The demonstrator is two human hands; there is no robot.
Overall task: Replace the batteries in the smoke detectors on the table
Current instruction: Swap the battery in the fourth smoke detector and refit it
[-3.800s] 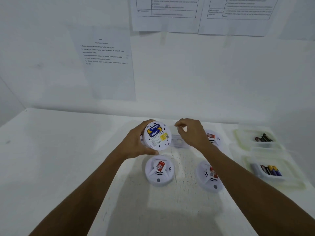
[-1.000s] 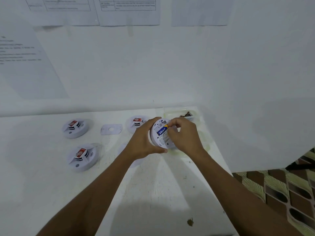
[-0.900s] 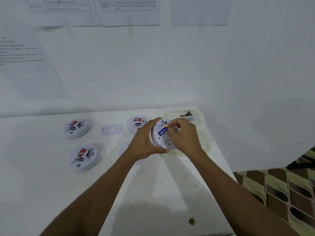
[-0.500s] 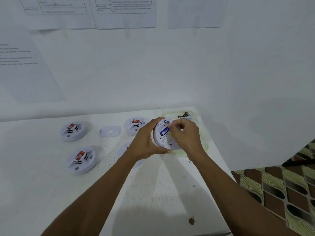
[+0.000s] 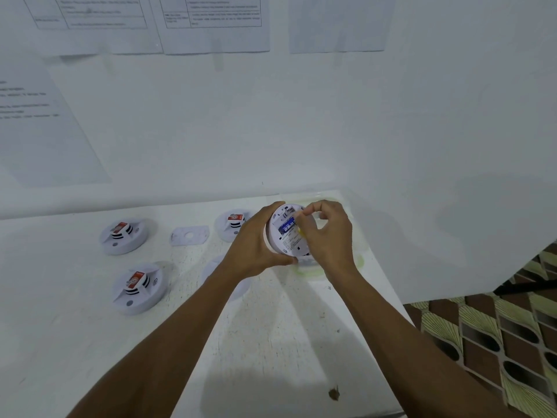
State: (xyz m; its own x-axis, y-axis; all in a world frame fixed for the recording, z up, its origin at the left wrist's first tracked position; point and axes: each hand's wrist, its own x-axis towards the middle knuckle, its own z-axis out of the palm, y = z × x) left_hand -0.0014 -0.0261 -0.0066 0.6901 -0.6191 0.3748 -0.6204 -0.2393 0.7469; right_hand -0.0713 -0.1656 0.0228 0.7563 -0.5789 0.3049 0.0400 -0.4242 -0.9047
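Observation:
My left hand [image 5: 256,239] grips a round white smoke detector [image 5: 284,241] by its rim, held above the table with its back facing me. A blue and yellow battery [image 5: 288,227] lies in its compartment. My right hand [image 5: 327,233] has its fingers curled over the detector's right side, thumb and fingertips pinching at the battery's right end. Three more white detectors stand on the table: far left [image 5: 123,235], near left [image 5: 137,286] and one behind my left hand [image 5: 233,223]. Each carries a red label.
A flat white mounting plate [image 5: 189,235] lies between the far detectors. Another round white piece [image 5: 215,271] shows under my left forearm. A clear plastic tray [image 5: 357,260] sits beneath my right hand near the table's right edge. A white wall stands behind, patterned floor to the right.
Since 3.8 s ago my view has swung right and the detector has moved with both hands over the tray. My right hand has closed onto the battery and its fingers keep shifting on it.

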